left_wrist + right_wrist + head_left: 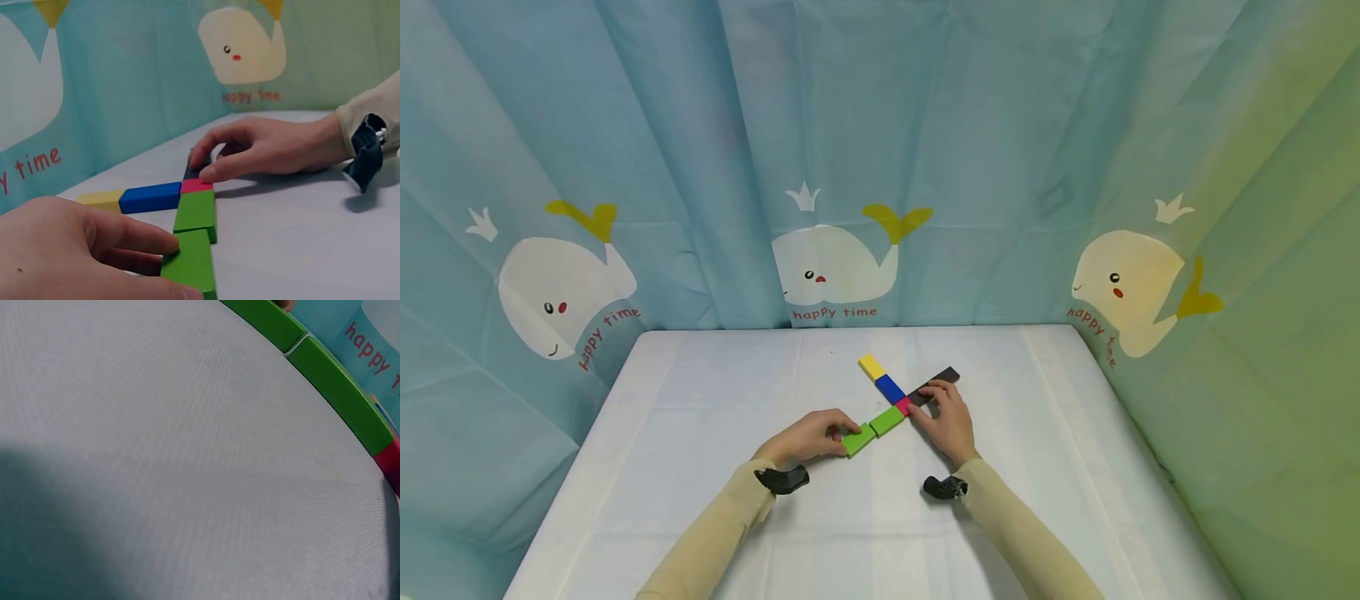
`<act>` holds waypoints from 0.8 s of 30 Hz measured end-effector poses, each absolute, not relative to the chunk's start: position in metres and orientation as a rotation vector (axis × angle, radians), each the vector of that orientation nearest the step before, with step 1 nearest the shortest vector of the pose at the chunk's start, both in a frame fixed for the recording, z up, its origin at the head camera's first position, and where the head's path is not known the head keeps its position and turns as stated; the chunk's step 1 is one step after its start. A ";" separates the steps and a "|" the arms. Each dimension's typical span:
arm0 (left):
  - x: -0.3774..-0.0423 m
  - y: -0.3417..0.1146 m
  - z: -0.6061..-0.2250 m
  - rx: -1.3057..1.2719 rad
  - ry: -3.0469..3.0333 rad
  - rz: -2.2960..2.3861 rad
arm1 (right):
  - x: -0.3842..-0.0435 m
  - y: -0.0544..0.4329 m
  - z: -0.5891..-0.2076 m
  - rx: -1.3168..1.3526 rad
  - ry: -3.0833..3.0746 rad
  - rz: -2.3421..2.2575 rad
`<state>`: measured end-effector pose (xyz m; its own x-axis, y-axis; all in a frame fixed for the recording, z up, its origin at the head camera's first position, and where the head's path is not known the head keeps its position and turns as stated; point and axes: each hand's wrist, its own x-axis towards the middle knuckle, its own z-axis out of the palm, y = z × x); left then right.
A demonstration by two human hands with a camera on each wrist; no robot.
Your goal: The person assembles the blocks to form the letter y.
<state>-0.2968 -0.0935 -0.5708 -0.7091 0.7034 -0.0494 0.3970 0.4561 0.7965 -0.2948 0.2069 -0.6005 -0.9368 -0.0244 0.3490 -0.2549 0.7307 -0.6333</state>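
Small rectangular blocks form an X-like cross on the table. Two green blocks run toward the near left; my left hand [811, 435] pinches the nearer green block [189, 265] between thumb and fingers. The other green block [887, 422] lies end to end with it, a thin gap between them, and meets a red block [903, 406] at the centre. My right hand [949, 421] has curled fingers over the inner end of the black blocks [950, 374], its thumb right beside the red block. A blue block [891, 388] and a yellow block [871, 367] extend to the far left.
The blocks lie on a white-covered table [700, 392]. Behind and beside it hangs a blue-green curtain [1000, 167] printed with whales. Black straps [782, 480] sit at both wrists over beige sleeves [715, 533].
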 end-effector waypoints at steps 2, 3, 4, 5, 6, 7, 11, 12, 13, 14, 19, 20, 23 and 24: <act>-0.297 -0.093 -0.571 0.945 2.341 1.129 | -0.294 0.207 -0.600 0.220 -2.614 1.026; -0.297 -0.093 -0.571 0.952 2.343 1.125 | -0.294 0.207 -0.600 0.221 -2.614 1.027; -0.297 -0.093 -0.571 0.954 2.344 1.120 | -0.294 0.207 -0.600 0.222 -2.614 1.028; -0.297 -0.093 -0.571 0.956 2.343 1.119 | -0.294 0.207 -0.600 0.220 -2.617 1.033; -0.297 -0.093 -0.570 0.955 2.343 1.117 | -0.294 0.207 -0.600 0.223 -2.616 1.034; -0.297 -0.093 -0.571 0.952 2.343 1.113 | -0.294 0.207 -0.600 0.222 -2.617 1.038; -0.299 -0.092 -0.570 0.936 2.338 1.107 | -0.295 0.207 -0.601 0.219 -2.621 1.043; -0.299 -0.092 -0.570 0.936 2.338 1.106 | -0.295 0.207 -0.601 0.221 -2.618 1.043; -0.299 -0.092 -0.570 0.936 2.336 1.107 | -0.295 0.207 -0.601 0.223 -2.616 1.042; -0.299 -0.092 -0.570 0.938 2.334 1.108 | -0.295 0.207 -0.601 0.225 -2.613 1.041; -0.300 -0.092 -0.570 0.943 2.331 1.111 | -0.294 0.207 -0.599 0.225 -2.607 1.048; -0.300 -0.092 -0.570 0.945 2.334 1.107 | -0.294 0.207 -0.599 0.225 -2.607 1.046; -0.300 -0.091 -0.570 0.949 2.341 1.096 | -0.294 0.207 -0.598 0.221 -2.609 1.048; -0.300 -0.091 -0.569 0.949 2.343 1.093 | -0.294 0.207 -0.598 0.219 -2.609 1.048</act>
<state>-0.3004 -0.0910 -0.5691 -0.6970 0.7148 -0.0580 0.4148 0.4678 0.7805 -0.2942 0.2068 -0.5984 -0.9371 -0.0229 0.3484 -0.2575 0.7192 -0.6453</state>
